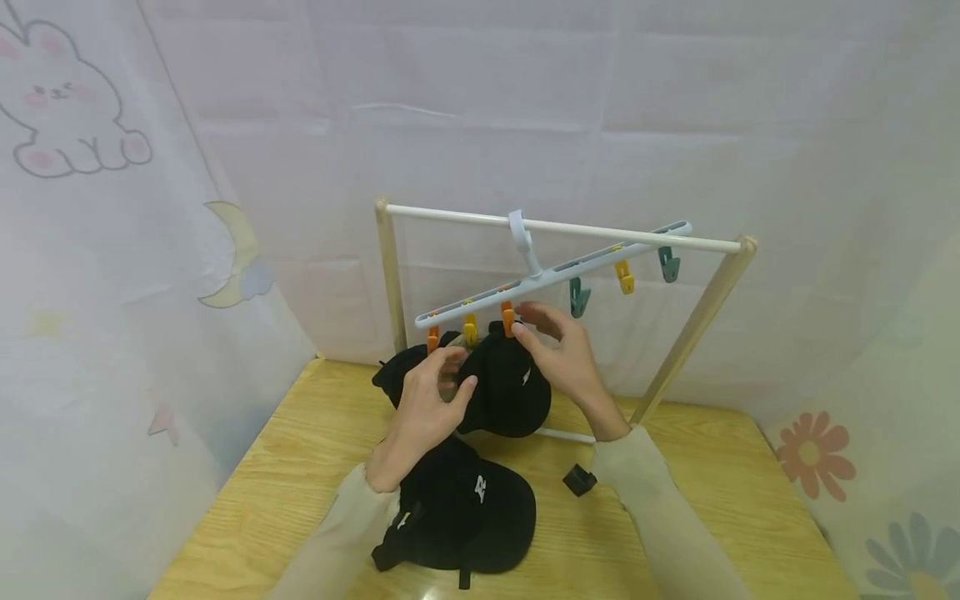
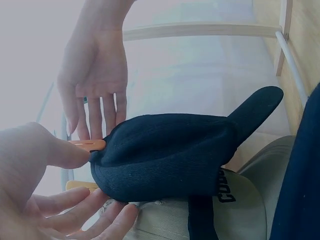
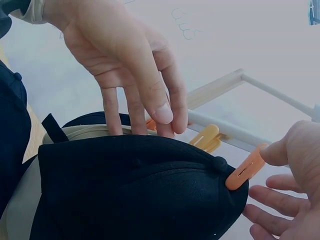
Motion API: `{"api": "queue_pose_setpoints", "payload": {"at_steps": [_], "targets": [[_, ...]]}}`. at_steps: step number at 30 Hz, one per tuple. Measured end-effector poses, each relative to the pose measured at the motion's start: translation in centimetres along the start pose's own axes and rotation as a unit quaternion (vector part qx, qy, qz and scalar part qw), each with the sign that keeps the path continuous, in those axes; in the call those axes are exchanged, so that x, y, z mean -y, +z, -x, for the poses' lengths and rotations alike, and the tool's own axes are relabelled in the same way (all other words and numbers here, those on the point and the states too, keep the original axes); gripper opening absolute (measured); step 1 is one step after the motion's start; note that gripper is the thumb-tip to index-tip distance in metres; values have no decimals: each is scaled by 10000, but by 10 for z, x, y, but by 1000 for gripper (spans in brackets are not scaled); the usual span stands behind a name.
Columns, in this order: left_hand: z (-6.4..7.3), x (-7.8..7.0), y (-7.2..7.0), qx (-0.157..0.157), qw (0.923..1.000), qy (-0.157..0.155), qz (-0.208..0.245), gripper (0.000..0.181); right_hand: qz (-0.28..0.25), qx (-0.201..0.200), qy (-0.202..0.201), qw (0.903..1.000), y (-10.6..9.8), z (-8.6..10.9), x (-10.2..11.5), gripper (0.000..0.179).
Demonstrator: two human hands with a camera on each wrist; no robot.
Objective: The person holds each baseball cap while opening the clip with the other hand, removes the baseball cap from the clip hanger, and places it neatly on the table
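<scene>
A black cap (image 1: 510,396) hangs by an orange clip (image 1: 508,322) from a pale hanger (image 1: 555,274). My right hand (image 1: 562,354) is beside that clip, its thumb against the clip's end in the right wrist view and its other fingers apart from the thumb. On the cap's other side my left hand (image 1: 431,400) is spread, fingers loosely bent and holding nothing; whether its fingertips touch the cap I cannot tell. Behind hangs a beige cap (image 2: 245,202) at a yellow clip (image 1: 470,332). Another dark cap (image 1: 397,372) is under the leftmost orange clip (image 1: 432,337).
The hanger hooks over the white bar (image 1: 442,216) of a wooden-legged rack and tilts down at its left. Green and yellow clips (image 1: 625,277) hang bare on its right half. On the table (image 1: 285,467) lie a black cap with a white emblem (image 1: 487,508) and a small black object (image 1: 579,480).
</scene>
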State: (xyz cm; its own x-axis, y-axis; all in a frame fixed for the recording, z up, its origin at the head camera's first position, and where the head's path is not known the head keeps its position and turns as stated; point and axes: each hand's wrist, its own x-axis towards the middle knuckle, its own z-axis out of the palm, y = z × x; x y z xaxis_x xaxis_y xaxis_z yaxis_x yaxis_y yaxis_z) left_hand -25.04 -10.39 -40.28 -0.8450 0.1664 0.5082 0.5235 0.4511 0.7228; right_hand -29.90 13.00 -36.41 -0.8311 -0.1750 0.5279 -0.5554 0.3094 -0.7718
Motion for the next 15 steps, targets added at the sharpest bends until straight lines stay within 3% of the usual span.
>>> {"api": "queue_pose_setpoints", "payload": {"at_steps": [9,15], "targets": [[-6,1,6,159,9997,-202,-8,38,-427,341,150,9984,1,-6,-1,41],[-11,1,10,252,9995,-172,-121,38,-301,292,56,9991,3,-9,-2,38]]}}
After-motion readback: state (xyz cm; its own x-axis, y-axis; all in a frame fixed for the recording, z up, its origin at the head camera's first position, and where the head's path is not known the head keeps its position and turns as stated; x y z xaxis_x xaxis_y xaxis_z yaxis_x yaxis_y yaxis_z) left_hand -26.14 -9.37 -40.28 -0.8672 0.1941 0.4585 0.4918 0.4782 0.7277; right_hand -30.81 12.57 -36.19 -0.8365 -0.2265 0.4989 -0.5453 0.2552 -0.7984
